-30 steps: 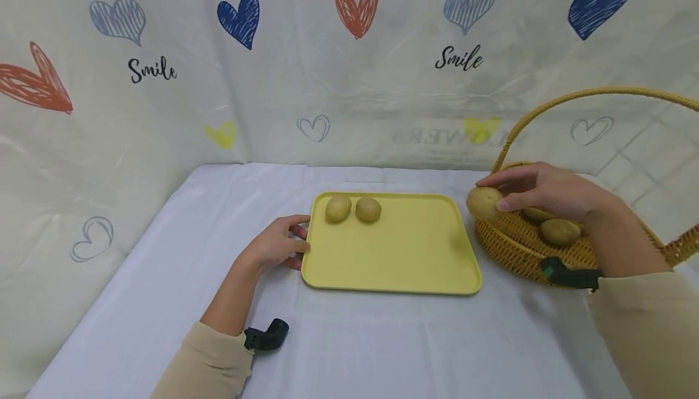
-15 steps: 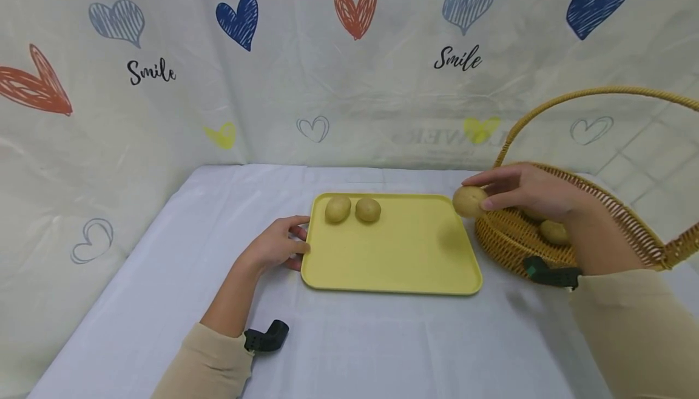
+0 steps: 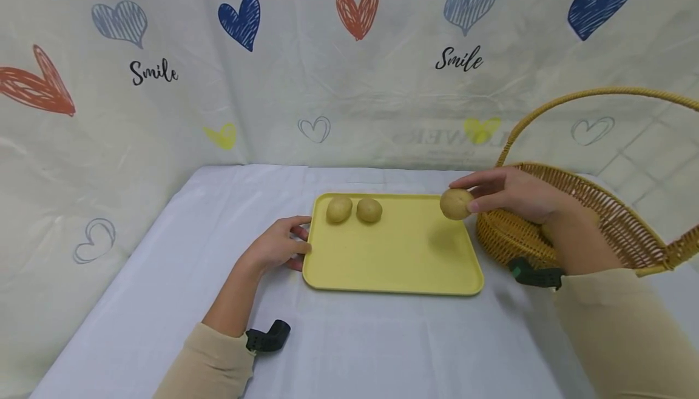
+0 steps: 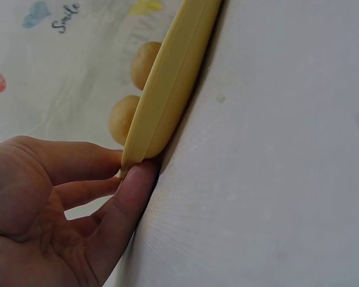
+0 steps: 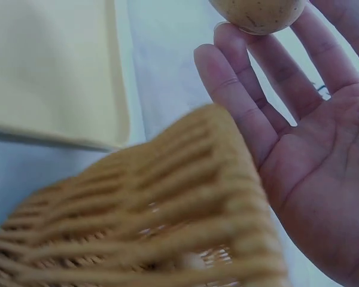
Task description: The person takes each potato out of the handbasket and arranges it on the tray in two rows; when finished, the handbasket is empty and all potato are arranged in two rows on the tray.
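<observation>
A yellow tray (image 3: 393, 259) lies on the white-covered table, with two potatoes (image 3: 339, 210) side by side near its back left corner. My left hand (image 3: 275, 244) pinches the tray's left edge; in the left wrist view, fingertips (image 4: 136, 186) meet its rim. Above the tray's right edge, my right hand (image 3: 510, 193) holds another potato (image 3: 455, 204) between thumb and fingers. The right wrist view catches only the lower part of this speckled potato (image 5: 260, 13). A wicker basket (image 3: 505, 238) stands right of the tray, potatoes inside partly hidden by my right forearm.
The basket's tall handle (image 3: 617, 91) arches over it at the right. Behind the table hangs a pale curtain (image 3: 273, 83) printed with hearts and "Smile". White cloth (image 3: 371, 338) covers the table in front of the tray.
My right hand has carried the potato left, from over the basket to above the tray's right edge. The left hand and the two potatoes on the tray have stayed put.
</observation>
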Demonstrator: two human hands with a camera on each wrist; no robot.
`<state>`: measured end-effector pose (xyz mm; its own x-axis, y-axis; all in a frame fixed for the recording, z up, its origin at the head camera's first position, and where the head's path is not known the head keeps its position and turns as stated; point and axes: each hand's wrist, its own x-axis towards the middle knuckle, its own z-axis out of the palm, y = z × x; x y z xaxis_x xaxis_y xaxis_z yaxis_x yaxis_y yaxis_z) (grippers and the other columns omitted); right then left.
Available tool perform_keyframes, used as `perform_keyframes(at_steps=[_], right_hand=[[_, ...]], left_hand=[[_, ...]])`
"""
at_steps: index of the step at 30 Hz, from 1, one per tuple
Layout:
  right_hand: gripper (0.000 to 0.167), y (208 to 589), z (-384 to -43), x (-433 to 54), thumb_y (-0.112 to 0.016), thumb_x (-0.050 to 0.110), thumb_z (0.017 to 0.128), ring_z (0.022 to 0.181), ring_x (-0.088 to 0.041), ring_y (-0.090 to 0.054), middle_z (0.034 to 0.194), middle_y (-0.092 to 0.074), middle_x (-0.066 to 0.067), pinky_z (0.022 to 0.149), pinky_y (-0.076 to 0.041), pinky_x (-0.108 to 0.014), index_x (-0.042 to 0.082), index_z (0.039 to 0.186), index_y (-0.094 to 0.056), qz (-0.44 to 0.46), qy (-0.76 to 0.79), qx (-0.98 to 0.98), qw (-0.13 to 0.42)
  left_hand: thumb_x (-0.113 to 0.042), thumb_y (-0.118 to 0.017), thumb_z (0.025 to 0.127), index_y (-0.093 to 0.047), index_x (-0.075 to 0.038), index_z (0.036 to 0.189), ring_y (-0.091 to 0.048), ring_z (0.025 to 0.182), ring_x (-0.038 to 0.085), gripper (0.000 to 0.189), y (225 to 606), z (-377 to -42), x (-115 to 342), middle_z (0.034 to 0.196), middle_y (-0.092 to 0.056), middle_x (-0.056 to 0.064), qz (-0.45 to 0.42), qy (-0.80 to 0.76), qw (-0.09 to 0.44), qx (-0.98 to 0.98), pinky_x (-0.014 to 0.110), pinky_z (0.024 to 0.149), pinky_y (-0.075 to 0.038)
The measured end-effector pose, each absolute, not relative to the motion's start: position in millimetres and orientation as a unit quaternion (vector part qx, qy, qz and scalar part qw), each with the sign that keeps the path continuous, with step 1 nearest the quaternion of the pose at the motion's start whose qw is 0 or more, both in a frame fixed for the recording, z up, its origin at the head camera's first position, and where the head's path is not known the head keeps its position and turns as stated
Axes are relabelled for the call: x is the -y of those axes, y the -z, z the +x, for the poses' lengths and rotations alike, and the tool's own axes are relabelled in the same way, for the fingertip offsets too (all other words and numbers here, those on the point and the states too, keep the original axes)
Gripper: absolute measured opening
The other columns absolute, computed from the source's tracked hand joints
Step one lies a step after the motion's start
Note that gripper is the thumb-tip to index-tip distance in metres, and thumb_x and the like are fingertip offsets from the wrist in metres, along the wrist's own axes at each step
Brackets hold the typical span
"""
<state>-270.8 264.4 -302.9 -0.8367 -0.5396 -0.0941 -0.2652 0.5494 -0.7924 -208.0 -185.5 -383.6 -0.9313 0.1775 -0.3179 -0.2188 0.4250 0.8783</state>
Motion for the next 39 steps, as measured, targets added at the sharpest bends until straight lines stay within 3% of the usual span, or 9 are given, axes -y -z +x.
perform_keyframes(at_steps=[6,10,17,23,30,39], right_hand=[[0.047,307,-273,-260,-0.073,0.014,0.096,0.116,-0.007,-0.063,0.128,-0.071,0.009,0.094,-0.054,-0.02,0.009,0.141,-0.064,-0.235,0.456,-0.837,0.19],[0.049,307,-274,-255,-0.075,0.022,0.095,0.12,-0.006,-0.06,0.135,-0.067,0.008,0.096,-0.052,-0.02,0.014,0.142,-0.063,-0.227,0.433,-0.853,0.182],[0.051,309,-278,-240,-0.076,0.034,0.094,0.132,-0.01,-0.051,0.147,-0.06,0.002,0.104,-0.046,-0.035,0.025,0.143,-0.063,-0.21,0.403,-0.875,0.167],[0.051,316,-285,-222,-0.079,0.031,0.093,0.128,-0.01,-0.058,0.142,-0.064,0.002,0.101,-0.051,-0.025,0.022,0.141,-0.065,-0.229,0.434,-0.854,0.174],[0.052,323,-287,-203,-0.079,0.03,0.093,0.132,-0.02,-0.056,0.144,-0.062,-0.002,0.104,-0.052,-0.029,0.02,0.141,-0.065,-0.23,0.448,-0.842,0.191],[0.051,339,-293,-187,-0.079,0.022,0.092,0.133,-0.023,-0.057,0.144,-0.063,-0.008,0.102,-0.053,-0.03,0.013,0.14,-0.065,-0.231,0.468,-0.83,0.197]], left_hand=[[0.002,-0.062,0.093,-0.041,-0.007,0.157,-0.064,0.08,0.021,0.068,386,-209,184,0.122,-0.05,0.016,-0.001,-0.539,0.182,-0.822,0.034,0.066,-0.064],[0.003,-0.063,0.093,-0.041,-0.007,0.157,-0.063,0.082,0.021,0.068,386,-209,185,0.122,-0.05,0.016,-0.007,-0.535,0.184,-0.824,0.034,0.065,-0.064],[0.002,-0.063,0.093,-0.041,-0.007,0.157,-0.063,0.084,0.022,0.069,386,-208,189,0.122,-0.051,0.016,-0.014,-0.532,0.183,-0.826,0.035,0.066,-0.064],[0.002,-0.063,0.093,-0.041,-0.007,0.157,-0.062,0.082,0.021,0.069,387,-208,191,0.121,-0.051,0.016,-0.012,-0.534,0.183,-0.826,0.034,0.065,-0.064],[0.002,-0.064,0.093,-0.04,-0.007,0.158,-0.062,0.083,0.021,0.069,388,-208,190,0.123,-0.051,0.017,-0.01,-0.535,0.183,-0.825,0.035,0.066,-0.064],[0.002,-0.064,0.092,-0.042,-0.007,0.157,-0.062,0.084,0.022,0.069,388,-209,187,0.121,-0.051,0.016,-0.006,-0.538,0.182,-0.823,0.035,0.066,-0.064]])
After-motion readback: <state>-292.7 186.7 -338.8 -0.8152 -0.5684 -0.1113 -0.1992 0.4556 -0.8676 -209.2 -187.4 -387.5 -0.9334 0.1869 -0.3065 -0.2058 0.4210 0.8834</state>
